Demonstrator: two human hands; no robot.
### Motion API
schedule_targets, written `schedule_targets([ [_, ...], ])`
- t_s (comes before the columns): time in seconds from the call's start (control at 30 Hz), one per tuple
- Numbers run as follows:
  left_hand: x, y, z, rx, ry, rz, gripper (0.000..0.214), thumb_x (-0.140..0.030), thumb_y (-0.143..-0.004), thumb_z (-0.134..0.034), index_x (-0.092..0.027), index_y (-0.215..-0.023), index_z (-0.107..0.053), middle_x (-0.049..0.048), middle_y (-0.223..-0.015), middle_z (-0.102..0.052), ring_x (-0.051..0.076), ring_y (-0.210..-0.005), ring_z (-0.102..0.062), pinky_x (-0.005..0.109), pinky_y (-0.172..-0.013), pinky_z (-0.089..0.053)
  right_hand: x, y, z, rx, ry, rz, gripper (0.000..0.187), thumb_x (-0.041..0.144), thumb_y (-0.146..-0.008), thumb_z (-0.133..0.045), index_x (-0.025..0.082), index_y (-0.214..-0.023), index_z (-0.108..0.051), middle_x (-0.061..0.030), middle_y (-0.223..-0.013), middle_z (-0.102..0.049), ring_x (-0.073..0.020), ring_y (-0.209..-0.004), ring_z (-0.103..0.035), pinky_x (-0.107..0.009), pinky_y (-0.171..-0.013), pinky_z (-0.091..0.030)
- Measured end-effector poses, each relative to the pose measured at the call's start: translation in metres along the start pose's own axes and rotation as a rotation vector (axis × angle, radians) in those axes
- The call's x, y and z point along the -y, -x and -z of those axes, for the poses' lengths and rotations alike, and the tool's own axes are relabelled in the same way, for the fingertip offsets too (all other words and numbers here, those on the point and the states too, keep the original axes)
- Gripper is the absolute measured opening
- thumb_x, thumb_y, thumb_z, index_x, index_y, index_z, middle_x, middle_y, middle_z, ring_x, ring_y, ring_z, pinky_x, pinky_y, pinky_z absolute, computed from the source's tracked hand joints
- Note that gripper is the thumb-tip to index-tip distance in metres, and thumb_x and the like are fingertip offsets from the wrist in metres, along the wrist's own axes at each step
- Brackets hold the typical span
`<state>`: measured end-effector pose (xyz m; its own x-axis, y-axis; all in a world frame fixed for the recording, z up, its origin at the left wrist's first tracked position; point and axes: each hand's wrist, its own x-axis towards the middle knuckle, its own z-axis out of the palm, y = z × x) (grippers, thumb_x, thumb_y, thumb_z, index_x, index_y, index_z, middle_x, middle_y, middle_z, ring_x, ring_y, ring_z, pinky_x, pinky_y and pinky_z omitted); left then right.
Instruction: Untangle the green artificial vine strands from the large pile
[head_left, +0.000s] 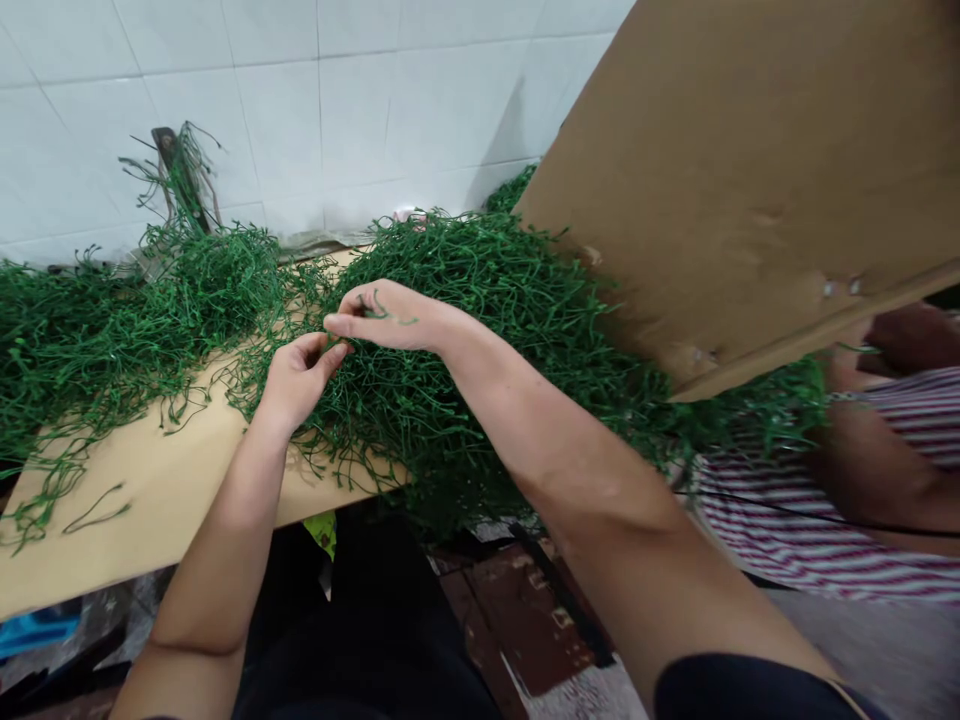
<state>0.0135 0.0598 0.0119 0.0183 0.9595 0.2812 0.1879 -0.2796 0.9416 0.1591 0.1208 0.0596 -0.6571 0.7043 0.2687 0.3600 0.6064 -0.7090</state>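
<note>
My left hand (294,380) is closed in a pinch, thumb against fingers, on a thin green plant stem (330,343). Just above and to the right, my right hand (394,315) also pinches at that stem, its fingertips almost meeting the left ones. A few short green strands (379,305) show against the right hand. Beneath and behind both hands lies a big tangled heap of thin green stems (465,290) with small forked tips. The fingers partly hide the held piece, so its full length cannot be seen.
A tan board (187,480) carries the stems, with a second pile (210,275) at left. A large brown panel (750,180) leans in from the upper right. White tiled wall (360,110) stands behind. Another person's striped clothing (765,510) shows at right.
</note>
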Motion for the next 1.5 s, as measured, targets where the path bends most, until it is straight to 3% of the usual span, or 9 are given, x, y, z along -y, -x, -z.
schedule_targets([
  [0.13, -0.002, 0.001, -0.002, -0.02, -0.093, -0.016, 0.017, -0.03, -0.068, -0.066, -0.015, -0.062, -0.061, -0.0024, -0.055, -0.052, 0.011, -0.058, -0.044, 0.024, -0.06, -0.037, 0.004, -0.002, -0.011, -0.012, 0.033, 0.017, 0.034, 0.041, -0.075, -0.064, 0.014, -0.058, -0.053, 0.0034, -0.053, -0.046, -0.0059, -0.053, -0.036, -0.023, -0.053, -0.029],
  [0.23, -0.002, 0.004, 0.002, -0.058, -0.064, 0.042, 0.019, -0.033, -0.067, -0.067, -0.015, -0.062, -0.061, -0.0031, -0.051, -0.048, 0.01, -0.053, -0.041, 0.024, -0.054, -0.034, 0.005, -0.003, -0.012, -0.174, -0.007, 0.016, 0.036, 0.038, -0.079, -0.06, 0.015, -0.053, -0.051, 0.0024, -0.052, -0.045, -0.0066, -0.053, -0.037, -0.024, -0.055, -0.03],
  [0.33, 0.0, 0.008, 0.005, -0.055, 0.069, 0.084, 0.024, -0.038, -0.067, -0.068, -0.015, -0.07, -0.065, -0.0004, -0.06, -0.058, 0.01, -0.057, -0.049, 0.024, -0.057, -0.039, 0.003, 0.0, -0.011, -0.29, -0.103, 0.0, 0.037, 0.043, -0.081, -0.057, 0.015, -0.057, -0.053, 0.0018, -0.052, -0.045, -0.0076, -0.054, -0.038, -0.024, -0.055, -0.031],
  [0.53, 0.002, 0.008, 0.001, -0.067, 0.071, 0.064, 0.022, -0.035, -0.064, -0.07, -0.015, -0.061, -0.062, -0.0016, -0.053, -0.056, 0.009, -0.051, -0.044, 0.023, -0.053, -0.037, 0.008, 0.008, -0.025, -0.11, -0.003, -0.08, 0.037, 0.045, -0.072, -0.067, 0.014, -0.057, -0.052, 0.0024, -0.053, -0.045, -0.0071, -0.054, -0.036, -0.024, -0.054, -0.029],
  [0.73, -0.002, 0.011, 0.004, -0.102, 0.14, 0.074, 0.032, -0.042, -0.06, -0.073, -0.014, -0.075, -0.065, 0.0013, -0.068, -0.065, 0.012, -0.064, -0.056, 0.025, -0.065, -0.045, 0.01, 0.006, -0.029, -0.441, -0.129, 0.018, 0.036, 0.037, -0.079, -0.06, 0.017, -0.055, -0.042, 0.002, -0.059, -0.042, -0.0081, -0.06, -0.038, -0.024, -0.06, -0.034],
  [1.0, -0.001, 0.019, -0.003, -0.072, 0.335, 0.187, 0.033, -0.046, -0.065, -0.07, -0.015, -0.074, -0.064, -0.0022, -0.058, -0.059, 0.006, -0.053, -0.05, 0.021, -0.055, -0.042, -0.005, 0.013, -0.027, -0.584, -0.405, -0.06, 0.041, 0.051, -0.078, -0.057, 0.018, -0.06, -0.041, 0.0043, -0.055, -0.034, -0.0066, -0.053, -0.034, -0.022, -0.051, -0.032],
  [1.27, -0.014, 0.018, -0.023, -0.168, 0.636, 0.277, 0.047, -0.04, -0.051, -0.081, -0.018, -0.079, -0.05, -0.0007, -0.086, -0.067, 0.011, -0.083, -0.065, 0.023, -0.073, -0.048, 0.002, 0.022, -0.035, -0.614, -0.531, -0.084, 0.04, 0.054, -0.075, -0.059, 0.019, -0.063, -0.045, 0.0036, -0.056, -0.041, -0.0068, -0.051, -0.039, -0.022, -0.049, -0.036],
  [1.37, -0.015, 0.018, -0.03, -0.146, 0.656, 0.307, 0.045, -0.036, -0.052, -0.081, -0.018, -0.079, -0.048, -0.0017, -0.079, -0.066, 0.006, -0.062, -0.059, 0.018, -0.058, -0.043, 0.004, 0.024, -0.037, -0.617, -0.522, -0.078, 0.039, 0.053, -0.075, -0.059, 0.019, -0.063, -0.047, 0.0034, -0.057, -0.042, -0.0072, -0.052, -0.04, -0.023, -0.05, -0.037],
  [1.5, -0.013, 0.019, -0.031, -0.077, 0.646, 0.308, 0.036, -0.04, -0.065, -0.072, -0.016, -0.084, -0.055, -0.006, -0.056, -0.052, 0.002, -0.042, -0.035, 0.018, -0.041, -0.024, 0.004, 0.024, -0.034, -0.642, -0.439, -0.03, 0.038, 0.051, -0.078, -0.056, 0.018, -0.063, -0.047, 0.003, -0.057, -0.043, -0.0071, -0.053, -0.04, -0.023, -0.052, -0.036],
])
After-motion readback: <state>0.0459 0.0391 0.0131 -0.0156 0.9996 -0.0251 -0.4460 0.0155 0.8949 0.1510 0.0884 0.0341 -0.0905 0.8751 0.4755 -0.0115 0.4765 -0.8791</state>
